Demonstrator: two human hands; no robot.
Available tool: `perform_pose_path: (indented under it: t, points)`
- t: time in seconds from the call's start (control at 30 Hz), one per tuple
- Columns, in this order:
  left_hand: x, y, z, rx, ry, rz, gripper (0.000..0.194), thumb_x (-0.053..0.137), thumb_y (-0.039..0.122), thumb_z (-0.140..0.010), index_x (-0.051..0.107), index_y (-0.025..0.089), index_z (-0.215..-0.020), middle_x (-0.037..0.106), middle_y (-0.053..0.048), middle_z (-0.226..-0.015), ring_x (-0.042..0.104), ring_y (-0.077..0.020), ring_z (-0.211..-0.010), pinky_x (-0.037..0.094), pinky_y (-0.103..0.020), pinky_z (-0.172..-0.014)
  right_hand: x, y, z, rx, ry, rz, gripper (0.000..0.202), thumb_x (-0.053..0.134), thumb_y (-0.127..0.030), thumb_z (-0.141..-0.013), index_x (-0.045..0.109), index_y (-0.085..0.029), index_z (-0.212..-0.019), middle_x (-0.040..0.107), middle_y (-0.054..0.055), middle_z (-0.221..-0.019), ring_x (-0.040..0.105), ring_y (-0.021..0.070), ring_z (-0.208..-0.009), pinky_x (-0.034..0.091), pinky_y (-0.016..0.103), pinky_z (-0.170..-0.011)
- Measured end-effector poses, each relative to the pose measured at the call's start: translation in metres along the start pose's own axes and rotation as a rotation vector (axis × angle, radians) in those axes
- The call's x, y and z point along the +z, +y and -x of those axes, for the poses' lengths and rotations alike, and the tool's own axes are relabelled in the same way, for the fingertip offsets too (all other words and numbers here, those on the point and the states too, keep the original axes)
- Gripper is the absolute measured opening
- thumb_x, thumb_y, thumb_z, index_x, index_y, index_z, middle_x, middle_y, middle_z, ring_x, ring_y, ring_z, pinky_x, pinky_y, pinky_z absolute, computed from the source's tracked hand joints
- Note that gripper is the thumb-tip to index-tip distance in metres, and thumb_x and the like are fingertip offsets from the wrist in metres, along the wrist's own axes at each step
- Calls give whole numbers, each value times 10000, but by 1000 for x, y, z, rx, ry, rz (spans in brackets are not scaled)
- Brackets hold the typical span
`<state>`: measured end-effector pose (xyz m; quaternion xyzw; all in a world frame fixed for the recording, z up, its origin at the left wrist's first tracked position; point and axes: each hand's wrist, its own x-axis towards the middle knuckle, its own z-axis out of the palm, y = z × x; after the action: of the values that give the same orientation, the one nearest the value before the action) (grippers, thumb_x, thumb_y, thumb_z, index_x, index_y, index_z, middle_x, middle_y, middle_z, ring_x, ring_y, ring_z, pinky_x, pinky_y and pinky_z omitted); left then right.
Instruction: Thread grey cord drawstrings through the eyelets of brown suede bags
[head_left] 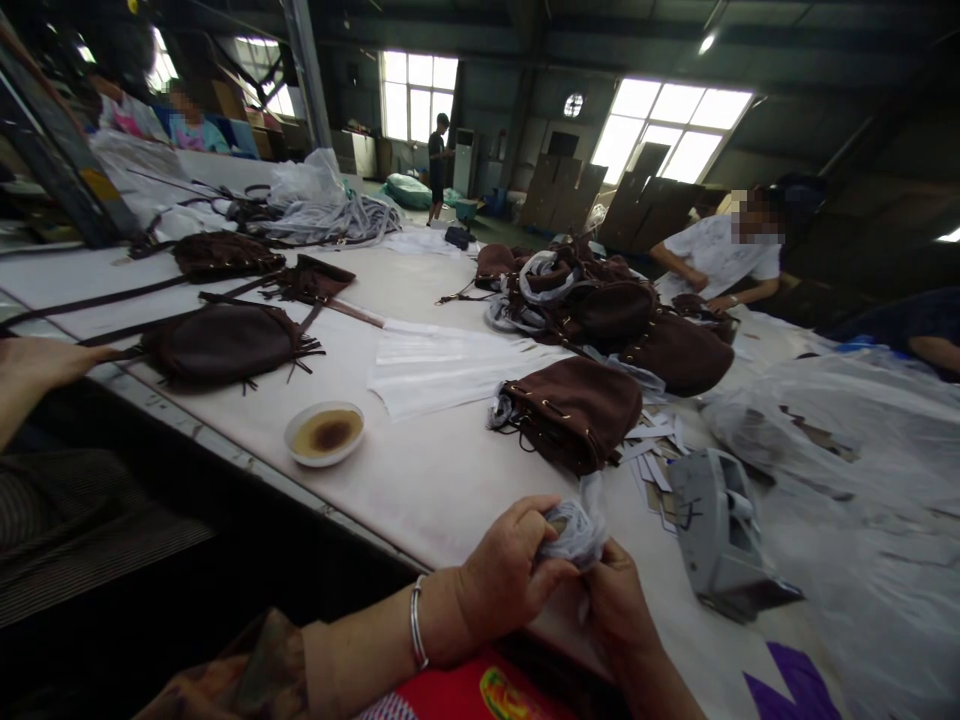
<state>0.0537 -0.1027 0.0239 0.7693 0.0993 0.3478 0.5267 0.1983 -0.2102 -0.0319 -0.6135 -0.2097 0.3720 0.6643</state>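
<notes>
Blown-out windows [420,96] glare beneath a dim ceiling [450,22], edges softly blurred.

Left hand [517,562] closed, fingers [534,512] curled; forearm [371,645] in from lower left. Right hand [619,600] just beside, partly hidden, fingers bent.

This is a factory workshop: many brown bags [675,352] lie across a long white tabletop [431,475], and a person [718,248] works at its far edge. Beyond are large windows [660,102], upright cardboard sheets [559,195] and a post [307,75] under a dark, high roof [622,28].
</notes>
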Motion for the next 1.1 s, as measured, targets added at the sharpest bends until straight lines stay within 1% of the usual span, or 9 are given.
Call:
perform_pose_path:
  t: [0.1,0.2,0.4,0.47,0.57,0.7,0.77,0.93,1.1]
  points:
    - [1,-1,1,11,0,-18,176,665,176,-826,641,150,-998,591,-208,-1271,556,-312,-1192,439,-428,-1021,0,0,-1,39,-23,-30,300,864,-326,-604,767,-170,-841,746,54,-800,666,243,-784,544,344,-756]
    - [1,-3,1,46,4,-86,192,671,184,-820,608,152,-998,586,-198,-1268,558,-299,-1188,457,-429,-1015,4,-6,5,58,-47,-100,263,852,-317,-643,770,-174,-849,751,57,-828,669,229,-803,538,330,-778]
    - [1,-7,-2,133,11,-226,202,660,152,-798,552,148,-969,568,-196,-1262,549,-278,-1201,487,-419,-1017,19,-19,29,209,-189,-485,429,870,-321,-609,740,-246,-1011,734,66,-1062,670,249,-992,537,360,-895]
    - [2,-9,-2,143,5,-254,189,659,156,-799,551,146,-954,561,-199,-1269,538,-279,-1217,485,-415,-1030,24,-21,34,214,-169,-579,407,857,-359,-637,732,-259,-1011,733,52,-1065,671,229,-1006,540,343,-910]
    - [7,-13,0,158,-11,-287,150,629,148,-816,559,130,-948,556,-208,-1269,523,-278,-1234,479,-407,-1048,34,-23,34,263,-72,-614,317,837,-314,-688,722,-236,-973,749,31,-967,697,174,-888,572,276,-818]
    - [14,-15,3,180,-48,-323,170,601,120,-815,581,104,-983,583,-207,-1222,515,-283,-1240,466,-416,-1070,45,-23,30,346,147,-627,313,846,-217,-650,708,-189,-929,756,16,-846,696,135,-705,580,211,-640]
    - [17,-14,4,157,-29,-317,174,631,129,-801,588,113,-969,599,-194,-1200,527,-280,-1226,467,-415,-1070,47,-22,29,331,200,-630,309,845,-208,-636,705,-184,-910,754,6,-830,693,132,-681,579,205,-609]
    - [19,-13,6,28,68,-271,243,729,121,-716,589,138,-914,614,-179,-1198,564,-263,-1187,492,-391,-1037,42,-19,28,374,104,-671,281,819,-250,-675,708,-175,-922,756,26,-884,710,161,-781,596,253,-712]
    - [18,-16,7,11,62,-271,271,730,120,-707,624,139,-956,610,-181,-1257,543,-264,-1241,465,-392,-1068,34,-13,25,423,48,-710,283,813,-227,-677,717,-182,-939,757,37,-940,707,186,-872,583,308,-820]
